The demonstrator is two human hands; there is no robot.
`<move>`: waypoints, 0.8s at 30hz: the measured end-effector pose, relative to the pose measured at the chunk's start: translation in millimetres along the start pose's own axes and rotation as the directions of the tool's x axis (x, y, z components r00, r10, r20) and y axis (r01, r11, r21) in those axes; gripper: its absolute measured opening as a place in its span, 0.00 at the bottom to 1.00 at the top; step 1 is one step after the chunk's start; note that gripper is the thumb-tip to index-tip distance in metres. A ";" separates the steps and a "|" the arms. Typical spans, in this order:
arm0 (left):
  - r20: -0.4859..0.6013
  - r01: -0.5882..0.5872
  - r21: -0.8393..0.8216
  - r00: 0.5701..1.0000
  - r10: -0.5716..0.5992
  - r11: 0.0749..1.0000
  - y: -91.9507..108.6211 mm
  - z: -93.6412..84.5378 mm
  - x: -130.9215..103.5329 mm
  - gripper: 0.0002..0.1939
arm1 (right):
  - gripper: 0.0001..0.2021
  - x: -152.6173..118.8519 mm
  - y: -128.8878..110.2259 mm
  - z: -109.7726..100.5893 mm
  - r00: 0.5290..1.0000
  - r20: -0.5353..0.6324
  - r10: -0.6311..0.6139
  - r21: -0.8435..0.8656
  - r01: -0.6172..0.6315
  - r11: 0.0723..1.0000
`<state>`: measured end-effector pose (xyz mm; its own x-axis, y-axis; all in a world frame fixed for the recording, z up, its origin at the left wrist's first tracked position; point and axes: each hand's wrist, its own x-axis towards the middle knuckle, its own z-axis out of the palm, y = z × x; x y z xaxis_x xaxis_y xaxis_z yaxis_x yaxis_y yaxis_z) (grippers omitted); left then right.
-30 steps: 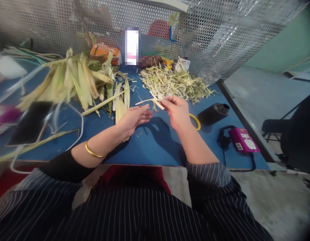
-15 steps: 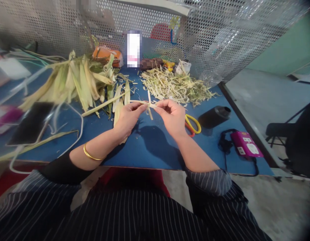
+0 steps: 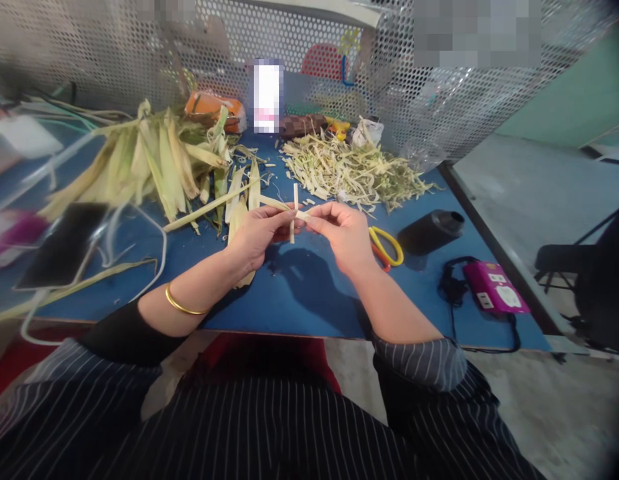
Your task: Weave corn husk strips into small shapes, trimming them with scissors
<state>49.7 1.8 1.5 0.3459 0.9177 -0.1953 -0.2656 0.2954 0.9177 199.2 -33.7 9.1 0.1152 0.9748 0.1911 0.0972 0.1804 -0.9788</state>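
Note:
Above the blue table, both hands pinch pale corn husk strips [image 3: 296, 195] that cross each other between my fingertips. My left hand [image 3: 257, 233], with a gold bangle on its wrist, is closed on the crossing from the left; thumb and forefinger press together there. My right hand [image 3: 343, 233] is closed too, its thumb and forefinger gripping the strip end on the right. One strip stands roughly upright, sticking out above and below the fingers. Another runs out to the left over my left hand. Part of the crossing is hidden by the fingertips.
Whole corn husks [image 3: 164, 160] lie at the left, and a heap of husk shreds [image 3: 339, 167] at the back. Yellow-handled scissors [image 3: 388, 247], a black cylinder [image 3: 429, 232] and a purple power box [image 3: 497, 287] lie to the right. A phone [image 3: 64, 243] with a white cable is on the left.
The upright strip has shifted slightly left and down and stands straighter. Both hands stay pinched on the strips, having moved only a little.

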 end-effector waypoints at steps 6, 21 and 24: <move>0.022 0.018 -0.009 1.000 -0.018 1.000 0.8 0.2 -0.4 0.13 | 0.02 5.0 3.8 -9.1 0.978 -0.158 -0.136 -0.088 0.123 0.988; 0.082 0.007 0.047 0.997 -0.011 0.999 -0.3 6.0 -5.3 0.14 | 0.03 2.8 2.4 -8.9 0.982 -0.005 -0.190 -0.338 0.177 0.924; 0.081 0.005 0.054 0.997 -0.010 0.999 -0.7 6.0 -5.0 0.14 | 0.03 3.4 4.2 -8.2 0.998 -0.021 -0.054 -0.172 0.049 0.984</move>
<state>53.6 -4.6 3.9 0.4204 0.8903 -0.1753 -0.2152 0.2855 0.9339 208.1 -30.6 6.2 0.1307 0.9607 0.2448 0.2717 0.2028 -0.9408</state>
